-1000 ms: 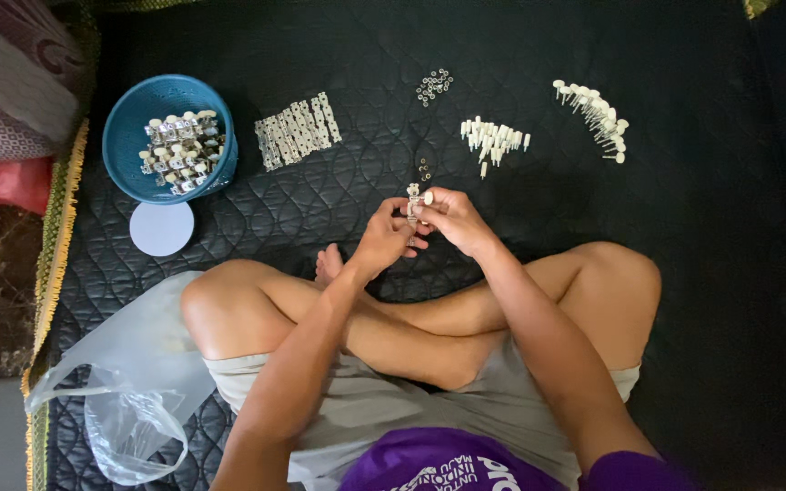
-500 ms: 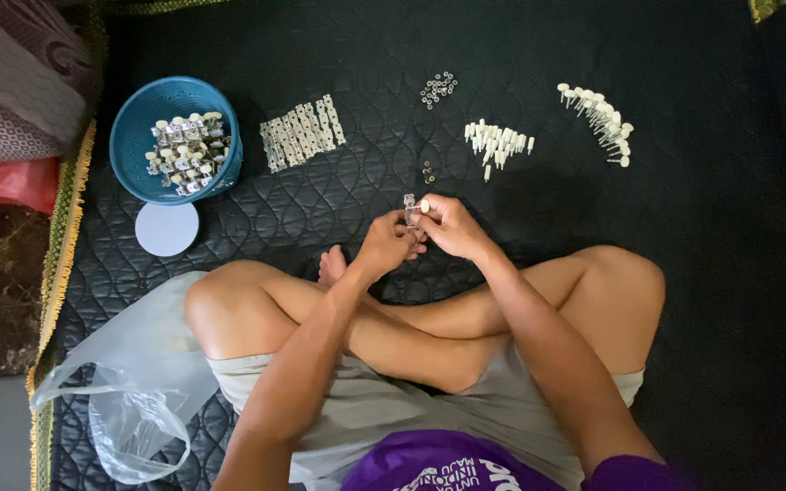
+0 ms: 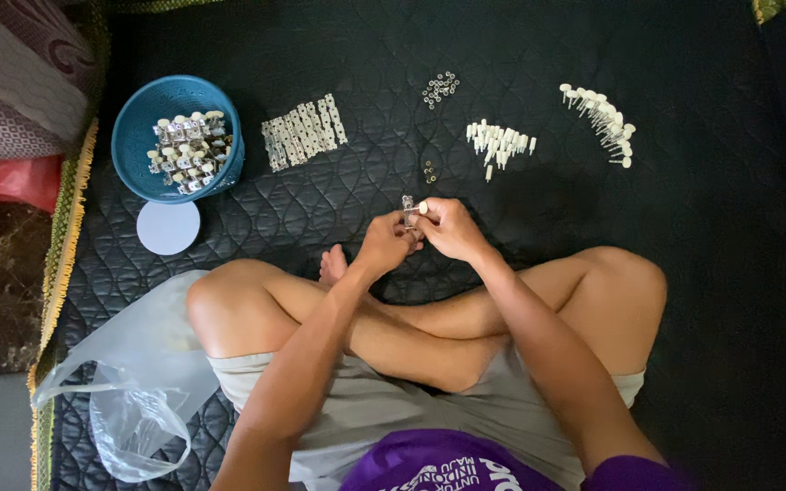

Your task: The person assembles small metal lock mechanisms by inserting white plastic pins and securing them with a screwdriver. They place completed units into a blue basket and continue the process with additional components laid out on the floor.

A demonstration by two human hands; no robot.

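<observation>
Inspection from the head camera, looking straight down on a person seated cross-legged.

Black quilted mat [image 3: 338,36]: covers nearly the whole floor area in view, with a yellow-fringed edge down its left side. All parts listed below lie on it.

Clear plastic bag [image 3: 129,391]: crumpled, at lower left, beside the person's knee.

Blue plastic basket [image 3: 138,118]: upper left, part filled with small metal-and-cream assembled pieces. A pale round lid [image 3: 168,227] lies flat just below it, apart from the rim.

Row of metal plates [image 3: 304,133]: laid side by side in a slanted strip, just right of the basket.

Curved line of cream-headed pegs [image 3: 602,122]: upper right, well apart from the hands. A smaller cluster of cream pegs [image 3: 499,143] lies between that line and the centre.

Scatter of small metal rings [image 3: 440,88]: top centre. Two or three tiny dark fasteners [image 3: 429,171] sit below them; their kind cannot be told at this size.

Left hand [image 3: 384,247] and right hand [image 3: 452,229]: brought together above the crossed shins, fingertips touching. Between them they pinch a small metal part with a cream knob [image 3: 409,210], held upright just above the mat, in front of the feet. Both hands are closed narrowly on that piece; which fingers bear the load is partly hidden.
</observation>
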